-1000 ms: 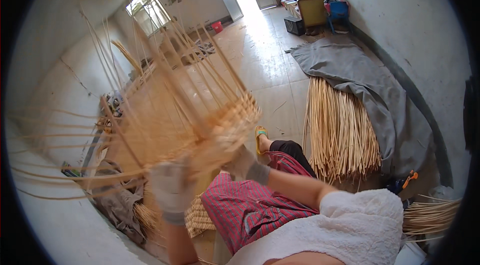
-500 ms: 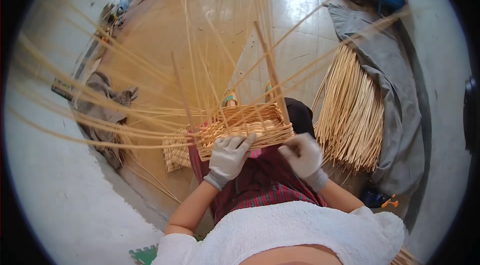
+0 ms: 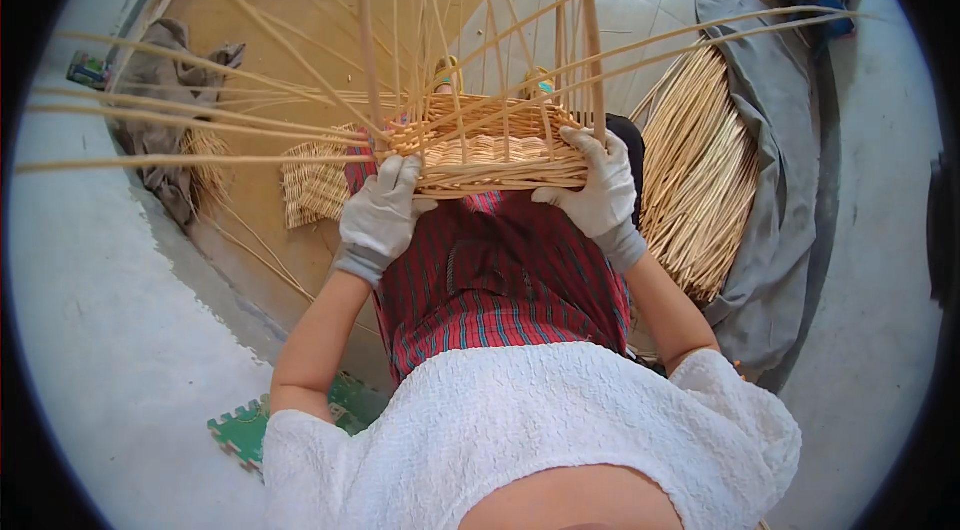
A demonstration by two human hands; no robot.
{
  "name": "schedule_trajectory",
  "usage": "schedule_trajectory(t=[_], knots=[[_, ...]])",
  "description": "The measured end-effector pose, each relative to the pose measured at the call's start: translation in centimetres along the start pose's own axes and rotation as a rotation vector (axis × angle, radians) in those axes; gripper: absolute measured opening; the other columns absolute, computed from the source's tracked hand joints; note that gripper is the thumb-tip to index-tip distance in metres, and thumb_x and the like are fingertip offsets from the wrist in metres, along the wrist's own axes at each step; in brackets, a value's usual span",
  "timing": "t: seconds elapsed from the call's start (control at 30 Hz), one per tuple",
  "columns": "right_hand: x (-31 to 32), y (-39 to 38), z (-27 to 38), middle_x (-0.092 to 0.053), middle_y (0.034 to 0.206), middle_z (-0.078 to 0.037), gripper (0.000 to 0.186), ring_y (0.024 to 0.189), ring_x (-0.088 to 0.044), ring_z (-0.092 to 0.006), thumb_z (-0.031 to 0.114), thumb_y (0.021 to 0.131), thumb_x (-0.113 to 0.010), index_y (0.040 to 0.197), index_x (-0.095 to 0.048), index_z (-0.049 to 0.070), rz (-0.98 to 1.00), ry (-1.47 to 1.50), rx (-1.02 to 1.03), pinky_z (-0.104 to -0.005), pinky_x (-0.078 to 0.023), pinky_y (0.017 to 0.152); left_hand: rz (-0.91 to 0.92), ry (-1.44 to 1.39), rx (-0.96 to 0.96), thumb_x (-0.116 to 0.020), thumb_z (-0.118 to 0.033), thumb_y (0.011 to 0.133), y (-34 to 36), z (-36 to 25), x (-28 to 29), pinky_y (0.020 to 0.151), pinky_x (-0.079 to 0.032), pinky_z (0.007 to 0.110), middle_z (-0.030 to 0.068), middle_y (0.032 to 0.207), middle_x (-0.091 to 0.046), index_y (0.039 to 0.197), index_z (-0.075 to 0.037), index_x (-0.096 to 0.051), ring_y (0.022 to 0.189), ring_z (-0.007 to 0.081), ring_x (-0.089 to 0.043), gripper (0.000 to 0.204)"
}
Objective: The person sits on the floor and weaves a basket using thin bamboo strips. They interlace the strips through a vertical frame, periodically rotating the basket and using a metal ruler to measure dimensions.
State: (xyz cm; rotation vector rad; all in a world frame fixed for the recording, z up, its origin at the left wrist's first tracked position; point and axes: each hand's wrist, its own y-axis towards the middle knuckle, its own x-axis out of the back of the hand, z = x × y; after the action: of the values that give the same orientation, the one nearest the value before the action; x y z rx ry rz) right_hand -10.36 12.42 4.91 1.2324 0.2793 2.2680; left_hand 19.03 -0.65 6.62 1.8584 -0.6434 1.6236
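Observation:
A half-woven wicker basket [image 3: 500, 176], rectangular, lies across my lap on a red striped cloth [image 3: 490, 315]. Thick corner sticks [image 3: 368, 45] rise from it, and long thin rods [image 3: 190, 162] fan out to the left, up and to the right. Both my hands wear pale gloves. My left hand [image 3: 380, 212] is closed on the near left corner, its thumb against the near wall. At the near right corner, my right hand [image 3: 605, 192] grips the rim with fingers on top and thumb on the near side.
To the right a thick bundle of peeled rods [image 3: 700, 170] lies on a grey cloth [image 3: 775, 230]. A woven wicker piece [image 3: 318, 180] rests on the floor at left, near a crumpled dark cloth [image 3: 165, 75]. Behind my left arm is a green foam mat [image 3: 242, 435].
My right hand, blurred and apart from the basket before, has taken hold of its right corner. My left hand has shifted left along the near wall to the left corner. The view has tilted.

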Motion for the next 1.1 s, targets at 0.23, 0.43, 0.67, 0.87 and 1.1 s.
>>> schedule_trajectory(t=[0.23,0.43,0.67,0.87,1.1], knots=[[-3.0,-0.8,-0.4,-0.063,0.119,-0.014,0.081,0.113,-0.059,-0.0362,0.049,0.047,-0.097,0.115,-0.069,0.015,-0.170,-0.071,-0.015,-0.0469,-0.050,0.097,-0.116,-0.066,0.168,-0.075,-0.027,0.084,0.8,-0.9,-2.5,0.078,-0.058,0.045,0.0098,0.132,-0.056,0.133,-0.015,-0.054,0.101,0.0340,-0.068,0.054],[-4.6,-0.8,-1.3,-0.064,0.117,-0.014,0.078,0.109,-0.061,-0.0358,0.051,0.047,-0.097,0.111,-0.070,0.016,-0.214,-0.101,-0.065,-0.0474,-0.048,0.097,-0.237,-0.127,0.224,-0.072,-0.027,0.087,1.3,-1.8,-3.8,0.076,-0.057,0.047,0.0078,0.133,-0.056,0.134,-0.017,-0.054,0.095,0.0349,-0.069,0.051],[-2.8,-0.6,-0.8,-0.049,0.144,-0.020,0.080,0.135,-0.046,-0.0409,0.057,0.063,-0.088,0.127,-0.065,0.017,-0.162,-0.313,0.068,-0.0546,-0.035,0.113,-0.127,-0.184,0.204,-0.069,-0.034,0.091,0.2,-2.0,-3.6,0.079,-0.057,0.047,0.0077,0.133,-0.058,0.140,-0.014,-0.053,0.101,0.0333,-0.068,0.056],[-3.9,0.3,0.9,-0.063,0.131,-0.010,0.067,0.140,-0.045,-0.0358,0.050,0.076,-0.080,0.129,-0.069,0.011,-0.006,-0.289,0.394,-0.0523,-0.032,0.119,-0.222,-0.075,-0.165,-0.066,-0.033,0.093,2.3,-4.7,-3.2,0.118,-0.031,0.049,0.0099,0.139,-0.059,0.150,-0.011,-0.049,0.133,0.0272,-0.051,0.063],[-4.5,1.5,3.2,-0.067,0.116,-0.007,0.076,0.123,-0.054,-0.0330,0.059,0.079,-0.074,0.136,-0.063,0.011,0.149,-0.467,0.224,-0.0534,-0.034,0.111,-0.248,-0.176,-0.164,-0.062,-0.025,0.094,3.0,-2.9,-6.1,0.114,-0.037,0.048,0.0134,0.140,-0.061,0.149,-0.011,-0.050,0.128,0.0302,-0.059,0.058]])
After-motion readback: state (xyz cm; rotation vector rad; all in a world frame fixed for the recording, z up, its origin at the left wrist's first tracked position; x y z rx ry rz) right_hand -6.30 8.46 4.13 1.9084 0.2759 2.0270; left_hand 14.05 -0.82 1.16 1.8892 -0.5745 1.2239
